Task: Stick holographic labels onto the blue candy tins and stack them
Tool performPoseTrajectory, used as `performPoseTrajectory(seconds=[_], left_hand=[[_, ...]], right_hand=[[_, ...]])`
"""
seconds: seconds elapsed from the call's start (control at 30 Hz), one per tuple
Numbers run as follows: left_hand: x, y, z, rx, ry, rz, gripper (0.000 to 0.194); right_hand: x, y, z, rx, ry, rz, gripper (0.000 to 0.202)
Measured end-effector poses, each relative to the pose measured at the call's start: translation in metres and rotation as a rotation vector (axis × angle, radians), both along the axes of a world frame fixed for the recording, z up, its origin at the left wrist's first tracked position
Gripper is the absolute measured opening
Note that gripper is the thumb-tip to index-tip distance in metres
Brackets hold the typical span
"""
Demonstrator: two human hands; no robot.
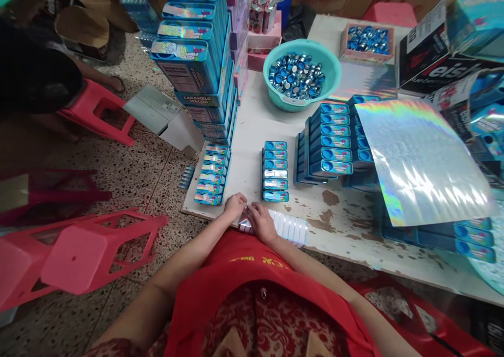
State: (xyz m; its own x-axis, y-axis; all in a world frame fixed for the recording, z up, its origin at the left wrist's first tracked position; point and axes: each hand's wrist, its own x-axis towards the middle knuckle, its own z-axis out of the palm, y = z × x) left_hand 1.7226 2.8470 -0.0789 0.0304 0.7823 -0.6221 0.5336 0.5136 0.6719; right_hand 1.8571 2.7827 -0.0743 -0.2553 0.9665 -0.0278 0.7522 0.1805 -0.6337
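Observation:
Close to the table's front edge, my left hand [235, 206] is closed, its fingertips pinched together beside those of my right hand. What lies in the pinch is too small to make out. My right hand [261, 222] has its fingers curled over the left end of a shiny sheet of white, strip-like labels [290, 227]. Just beyond my hands stands a row of blue boxes [275, 164] with rounded printed tops. Another row of blue boxes [213, 174], in a tray, is nearest to my left hand.
Tall stacks of blue cartons [183, 65] rise at the back left. A turquoise basin [334, 73] holds many blue and silver caps. More blue boxes [334, 139] stand to the right, with a holographic sheet [425, 163] over some. Red stools [82, 257] are on the floor at left.

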Motion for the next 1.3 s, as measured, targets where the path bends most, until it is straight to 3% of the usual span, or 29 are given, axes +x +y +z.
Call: performPoseTrajectory(seconds=[0.27,0.43,0.57,0.63,0.7,0.77,0.83,1.03,1.17,1.3], left_hand=[[0.005,-0.003,0.0,0.029,-0.074,0.005,0.014],[0.0,0.008,0.004,0.081,0.029,0.011,0.013],[-0.003,0.014,0.035,0.226,0.0,0.019,0.013],[0.001,0.013,0.056,0.309,-0.235,0.027,0.025],[0.009,0.012,0.073,0.279,-0.496,-0.009,0.033],[0.018,0.014,0.084,0.174,-0.611,-0.04,0.03],[0.025,0.022,0.087,0.103,-0.606,-0.034,0.028],[0.033,0.077,0.082,0.191,-0.458,-0.122,0.015],[0.039,0.111,0.082,0.242,-0.341,-0.203,0.011],[0.043,0.124,0.08,0.311,-0.218,-0.288,0.009]], right_hand=[[-0.005,0.004,0.015,-0.078,0.066,-0.194,0.016],[0.002,0.003,0.057,-0.169,0.469,-0.364,0.016],[0.013,0.016,0.096,-0.215,0.692,-0.554,0.018],[0.018,0.026,0.108,-0.213,0.756,-0.587,0.02],[0.021,0.035,0.114,-0.205,0.826,-0.591,0.02],[0.023,0.045,0.114,-0.18,0.882,-0.613,0.02],[0.025,0.056,0.109,-0.152,0.895,-0.679,0.02],[0.037,0.108,0.085,-0.132,0.863,-0.815,0.025],[0.045,0.135,0.077,-0.029,0.628,-0.864,0.021],[0.05,0.142,0.075,0.027,0.435,-0.868,0.015]])
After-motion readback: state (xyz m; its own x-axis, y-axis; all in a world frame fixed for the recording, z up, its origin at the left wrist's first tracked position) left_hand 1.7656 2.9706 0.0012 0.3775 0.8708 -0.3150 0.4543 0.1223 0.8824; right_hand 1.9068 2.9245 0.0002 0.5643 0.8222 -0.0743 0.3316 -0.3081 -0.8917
